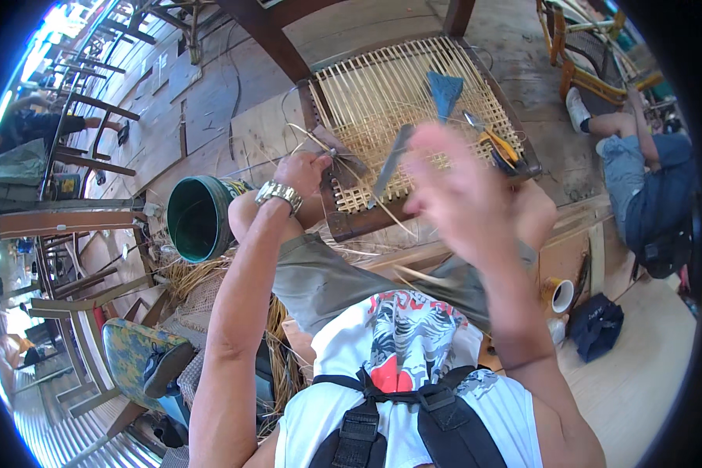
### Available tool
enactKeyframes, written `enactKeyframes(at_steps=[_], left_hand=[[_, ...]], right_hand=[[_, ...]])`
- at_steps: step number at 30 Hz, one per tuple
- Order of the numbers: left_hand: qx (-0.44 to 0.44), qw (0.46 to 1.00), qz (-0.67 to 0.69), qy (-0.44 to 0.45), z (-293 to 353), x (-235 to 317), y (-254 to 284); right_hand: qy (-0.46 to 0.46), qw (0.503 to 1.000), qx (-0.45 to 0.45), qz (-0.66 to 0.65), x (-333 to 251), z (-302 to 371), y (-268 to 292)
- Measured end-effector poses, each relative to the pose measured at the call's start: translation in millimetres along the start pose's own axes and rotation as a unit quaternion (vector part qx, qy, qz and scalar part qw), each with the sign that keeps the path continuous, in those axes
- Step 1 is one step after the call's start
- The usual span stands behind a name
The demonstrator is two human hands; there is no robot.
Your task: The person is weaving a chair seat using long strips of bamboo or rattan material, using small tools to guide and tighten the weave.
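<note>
A dark wooden chair frame [347, 228] with a seat of woven cane [370, 93] lies before my knees. At its near left corner, my left hand [300, 173], wearing a metal watch, is closed with fingertips pinched on a thin cane strip [298, 139]. Beside those fingertips is a dark, flat piece [349, 162], its kind unclear. My right hand [464, 191] is raised over the near right part of the seat, smeared by motion. A long flat metal blade [390, 165] shows beside it. On the weave lie a blue wedge-shaped piece [444, 92] and pliers [498, 144] with yellow-orange handles.
A dark green bucket [197, 220] tips beside my left knee, near loose cane strands [187, 274]. To the right are a yellow mug [558, 295], a dark cloth item [597, 326] and a seated person [639, 168]. Wooden chair frames [70, 343] crowd the left.
</note>
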State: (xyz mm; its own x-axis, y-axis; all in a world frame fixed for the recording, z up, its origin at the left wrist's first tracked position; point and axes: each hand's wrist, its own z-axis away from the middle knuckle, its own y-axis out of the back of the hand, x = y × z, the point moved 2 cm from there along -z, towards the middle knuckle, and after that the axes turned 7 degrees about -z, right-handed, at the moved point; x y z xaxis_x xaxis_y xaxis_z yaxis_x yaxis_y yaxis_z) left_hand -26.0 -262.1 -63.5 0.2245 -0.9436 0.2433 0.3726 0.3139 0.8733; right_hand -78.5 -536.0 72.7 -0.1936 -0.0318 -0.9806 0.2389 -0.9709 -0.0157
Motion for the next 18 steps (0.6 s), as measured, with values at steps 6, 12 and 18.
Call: enactKeyframes(at_steps=[6,12,18], left_hand=[[0.013,0.999,0.021,-0.030,-8,10,-7],[-0.005,1.000,0.019,-0.018,-7,5,-5],[0.014,0.999,-0.027,-0.029,-11,13,-5]], right_hand=[[-0.053,0.958,-0.102,0.263,135,-70,-39],[-0.224,0.971,-0.058,-0.051,149,-79,-62],[-0.036,0.974,-0.029,0.223,148,-82,-46]])
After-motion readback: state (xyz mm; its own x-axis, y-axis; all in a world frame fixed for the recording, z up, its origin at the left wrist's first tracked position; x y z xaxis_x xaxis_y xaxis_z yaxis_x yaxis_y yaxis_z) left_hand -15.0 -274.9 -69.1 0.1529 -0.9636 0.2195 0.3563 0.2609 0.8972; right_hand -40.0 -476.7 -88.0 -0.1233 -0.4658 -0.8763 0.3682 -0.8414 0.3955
